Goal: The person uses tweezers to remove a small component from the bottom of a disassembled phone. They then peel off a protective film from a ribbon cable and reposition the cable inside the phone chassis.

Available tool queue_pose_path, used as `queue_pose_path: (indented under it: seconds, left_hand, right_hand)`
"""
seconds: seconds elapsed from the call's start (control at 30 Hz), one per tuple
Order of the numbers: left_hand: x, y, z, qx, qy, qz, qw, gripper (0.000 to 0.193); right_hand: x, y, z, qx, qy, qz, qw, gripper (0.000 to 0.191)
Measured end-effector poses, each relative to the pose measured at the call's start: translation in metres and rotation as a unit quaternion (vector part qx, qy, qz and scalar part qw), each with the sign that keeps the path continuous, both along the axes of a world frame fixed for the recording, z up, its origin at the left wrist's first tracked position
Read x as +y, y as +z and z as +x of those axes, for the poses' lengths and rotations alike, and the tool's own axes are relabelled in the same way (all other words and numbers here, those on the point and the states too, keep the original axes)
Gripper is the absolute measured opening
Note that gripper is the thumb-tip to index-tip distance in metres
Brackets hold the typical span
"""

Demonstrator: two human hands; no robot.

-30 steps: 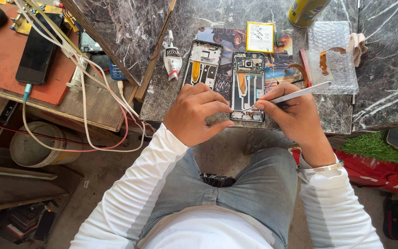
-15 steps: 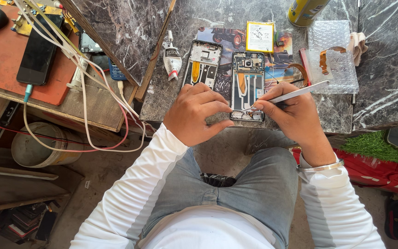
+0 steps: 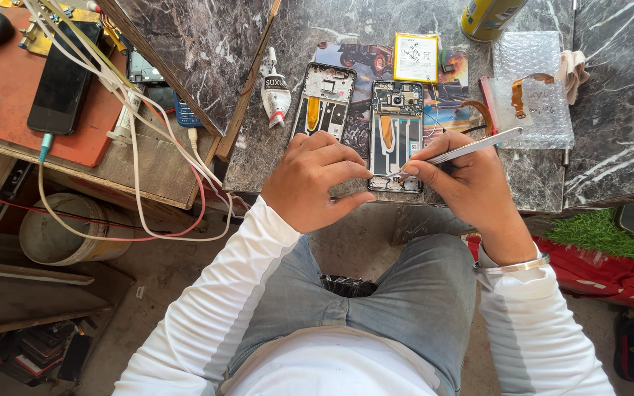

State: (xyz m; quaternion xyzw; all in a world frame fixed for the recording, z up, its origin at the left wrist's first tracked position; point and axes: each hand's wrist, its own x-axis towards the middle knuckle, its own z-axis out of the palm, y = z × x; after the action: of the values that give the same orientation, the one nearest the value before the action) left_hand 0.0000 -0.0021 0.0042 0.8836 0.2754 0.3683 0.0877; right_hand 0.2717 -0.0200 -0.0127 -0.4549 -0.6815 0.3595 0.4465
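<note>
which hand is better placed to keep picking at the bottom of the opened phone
Right. The right hand holds the metal tweezers, tips at the lower end of the opened phone. The left hand only braces that phone's lower left edge.

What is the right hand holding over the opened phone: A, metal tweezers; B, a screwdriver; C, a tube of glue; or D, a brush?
A: the right hand grips slim metal tweezers with the tips down at the lower end of the opened phone.
</note>
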Motion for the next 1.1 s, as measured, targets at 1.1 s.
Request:
queue_pose_path:
  seconds: [1.1]
  left_hand:
    - [-0.001,0.002,0.004,0.042,0.011,0.015,0.999,0.025]
  right_hand:
    - [-0.003,-0.004,0.003,0.015,-0.054,0.041,0.998,0.013]
